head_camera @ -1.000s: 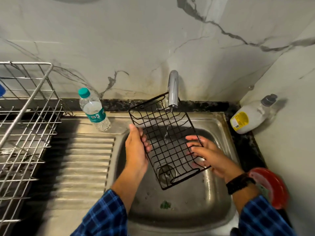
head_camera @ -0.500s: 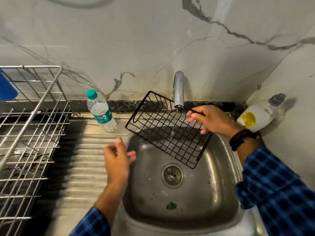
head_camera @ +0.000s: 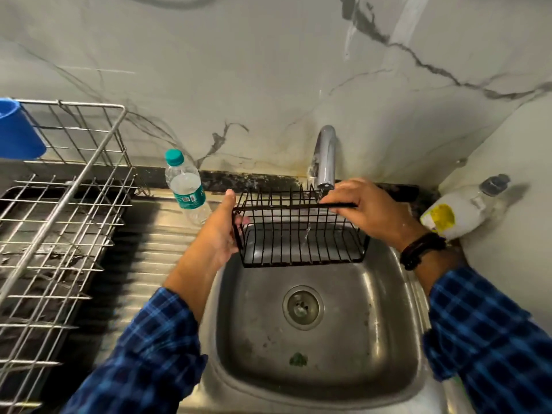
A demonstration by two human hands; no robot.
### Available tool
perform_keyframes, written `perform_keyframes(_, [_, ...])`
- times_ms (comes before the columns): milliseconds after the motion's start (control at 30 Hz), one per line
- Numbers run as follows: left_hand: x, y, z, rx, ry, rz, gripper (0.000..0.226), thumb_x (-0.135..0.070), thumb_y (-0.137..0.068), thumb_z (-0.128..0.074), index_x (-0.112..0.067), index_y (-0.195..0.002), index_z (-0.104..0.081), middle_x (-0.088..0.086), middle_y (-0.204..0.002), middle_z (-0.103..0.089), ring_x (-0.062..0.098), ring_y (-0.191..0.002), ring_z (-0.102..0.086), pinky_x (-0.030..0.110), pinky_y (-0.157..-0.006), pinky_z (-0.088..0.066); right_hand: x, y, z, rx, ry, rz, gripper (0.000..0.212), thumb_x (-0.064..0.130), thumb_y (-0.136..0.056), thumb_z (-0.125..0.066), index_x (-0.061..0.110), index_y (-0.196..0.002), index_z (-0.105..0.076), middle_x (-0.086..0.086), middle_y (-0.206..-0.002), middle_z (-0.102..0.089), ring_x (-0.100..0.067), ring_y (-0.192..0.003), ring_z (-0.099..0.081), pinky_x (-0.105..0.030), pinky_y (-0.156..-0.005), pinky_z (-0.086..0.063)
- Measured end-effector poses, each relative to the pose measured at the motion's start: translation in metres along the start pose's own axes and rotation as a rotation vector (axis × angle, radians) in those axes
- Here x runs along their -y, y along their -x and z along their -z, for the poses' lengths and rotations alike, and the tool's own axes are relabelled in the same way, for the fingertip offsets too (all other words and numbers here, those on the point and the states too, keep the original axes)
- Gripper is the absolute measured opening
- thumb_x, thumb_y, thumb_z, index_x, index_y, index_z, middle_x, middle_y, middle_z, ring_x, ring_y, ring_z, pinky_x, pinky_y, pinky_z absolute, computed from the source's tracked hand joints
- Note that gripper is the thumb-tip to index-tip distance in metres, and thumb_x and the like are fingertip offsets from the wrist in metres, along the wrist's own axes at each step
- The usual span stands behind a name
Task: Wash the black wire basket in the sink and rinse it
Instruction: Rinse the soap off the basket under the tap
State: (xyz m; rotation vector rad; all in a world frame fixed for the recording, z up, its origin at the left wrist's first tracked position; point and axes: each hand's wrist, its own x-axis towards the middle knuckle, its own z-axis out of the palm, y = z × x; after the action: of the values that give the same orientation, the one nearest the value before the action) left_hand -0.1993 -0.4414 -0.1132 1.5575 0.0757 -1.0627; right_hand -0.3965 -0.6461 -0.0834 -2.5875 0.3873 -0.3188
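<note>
The black wire basket [head_camera: 298, 234] hangs level over the back of the steel sink [head_camera: 397, 339], right under the chrome tap [head_camera: 325, 156]. A thin stream of water runs from the tap through the basket's wires. My right hand [head_camera: 367, 213] grips the basket's top rim at its right end. My left hand [head_camera: 222, 231] holds the basket's left end, thumb up along the corner. The sink's drain [head_camera: 303, 307] lies below the basket, with a small green scrap nearer the front.
A clear water bottle with a teal cap [head_camera: 186, 186] stands on the ribbed drainboard [head_camera: 143, 264]. A steel dish rack [head_camera: 53, 222] with a blue cup [head_camera: 18, 130] is at the left. A white soap bottle [head_camera: 460, 210] leans in the right corner.
My left hand came off the drainboard side and took the basket's left end. The basket turned from a tilted, diagonal pose to level under the tap.
</note>
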Motion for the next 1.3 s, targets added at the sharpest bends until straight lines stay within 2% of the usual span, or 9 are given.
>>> perform_keyframes(133, [0.014, 0.009, -0.006, 0.043, 0.137, -0.213, 0.04, -0.047, -0.098, -0.054, -0.013, -0.118, -0.065, -0.01, -0.08, -0.076, 0.014, -0.095, -0.065, 0.032, -0.111, -0.042, 0.005, 0.029, -0.01, -0.08, -0.072, -0.169, 0.056, 0.059, -0.085, -0.065, 0.041, -0.135, -0.049, 0.009, -0.141, -0.043, -0.012, -0.136, -0.037, -0.035, -0.113, -0.028])
perform_keyframes(267, [0.038, 0.017, -0.002, 0.128, 0.109, -0.451, 0.031, -0.028, -0.101, -0.052, -0.006, -0.12, -0.065, -0.004, -0.111, -0.076, 0.005, -0.114, -0.065, 0.028, -0.106, -0.043, -0.004, 0.038, -0.025, -0.183, -0.737, -0.952, 0.076, 0.081, -0.077, -0.055, 0.033, -0.136, -0.055, -0.003, -0.142, -0.055, -0.024, -0.133, -0.049, -0.045, -0.102, -0.043])
perform_keyframes(367, [0.049, 0.01, 0.013, 0.221, -0.034, -0.61, 0.047, -0.029, -0.102, -0.048, -0.012, -0.146, -0.049, 0.003, -0.147, -0.055, 0.017, -0.142, -0.042, 0.045, -0.12, -0.026, -0.007, 0.046, -0.037, 0.02, -1.134, -1.207, 0.042, 0.058, -0.085, -0.064, 0.024, -0.11, -0.066, -0.012, -0.109, -0.068, -0.03, -0.099, -0.066, -0.051, -0.078, -0.056])
perform_keyframes(500, [0.056, 0.005, 0.022, 0.211, -0.317, -0.541, 0.058, -0.057, -0.1, -0.033, -0.034, -0.154, -0.035, -0.016, -0.136, -0.059, 0.001, -0.14, -0.04, 0.027, -0.117, -0.025, -0.008, 0.052, -0.059, -0.278, -1.145, -1.129, 0.039, 0.042, -0.08, -0.061, 0.032, -0.117, -0.063, -0.008, -0.111, -0.069, -0.021, -0.078, -0.058, -0.033, -0.065, -0.046])
perform_keyframes(633, [0.06, 0.003, 0.011, 0.078, -0.211, -0.39, 0.077, -0.075, -0.093, -0.024, -0.023, -0.135, -0.061, -0.012, -0.122, -0.07, 0.005, -0.129, -0.054, 0.024, -0.11, -0.033, -0.001, 0.062, -0.067, -0.462, -1.036, -0.823, 0.049, 0.041, -0.077, -0.06, 0.054, -0.124, -0.054, 0.002, -0.124, -0.067, -0.016, -0.114, -0.059, -0.04, -0.081, -0.049])
perform_keyframes(867, [0.049, 0.009, -0.004, 0.095, -0.086, -0.122, 0.052, -0.061, -0.097, -0.045, -0.02, -0.125, -0.058, -0.003, -0.113, -0.069, 0.009, -0.098, -0.065, 0.023, -0.069, -0.048, 0.003, 0.071, -0.065, -0.551, -0.801, -0.608, 0.049, 0.01, -0.096, -0.048, 0.026, -0.142, -0.05, 0.02, -0.129, -0.061, 0.006, -0.119, -0.055, -0.014, -0.095, -0.044])
perform_keyframes(1100, [0.057, 0.01, -0.016, -0.063, -0.106, -0.279, 0.031, -0.063, -0.085, -0.062, -0.033, -0.086, -0.055, -0.012, -0.101, -0.062, 0.016, -0.109, -0.057, 0.029, -0.094, -0.04, 0.01, 0.057, -0.059, -0.515, -0.712, -0.871, 0.088, 0.083, -0.076, -0.04, 0.01, -0.122, -0.057, -0.001, -0.107, -0.063, -0.02, -0.104, -0.063, -0.042, -0.089, -0.051])
perform_keyframes(1200, [0.061, 0.009, -0.016, -0.028, -0.125, -0.285, 0.028, -0.058, -0.088, -0.063, -0.032, -0.095, -0.06, -0.012, -0.106, -0.062, 0.017, -0.118, -0.055, 0.036, -0.109, -0.04, 0.008, 0.053, -0.06, -0.623, -0.565, -0.961, 0.063, 0.063, -0.087, -0.059, 0.012, -0.123, -0.051, 0.004, -0.089, -0.056, -0.013, -0.08, -0.059, -0.025, -0.064, -0.041])
perform_keyframes(1300, [0.066, -0.001, -0.015, -0.014, -0.189, -0.255, 0.052, -0.061, -0.093, -0.054, -0.021, -0.125, -0.064, -0.004, -0.127, -0.063, 0.015, -0.123, -0.054, 0.039, -0.113, -0.037, -0.001, 0.058, -0.058, -0.621, -0.592, -0.997, 0.066, 0.063, -0.084, -0.066, 0.021, -0.133, -0.05, 0.0, -0.118, -0.059, -0.017, -0.1, -0.059, -0.028, -0.065, -0.046])
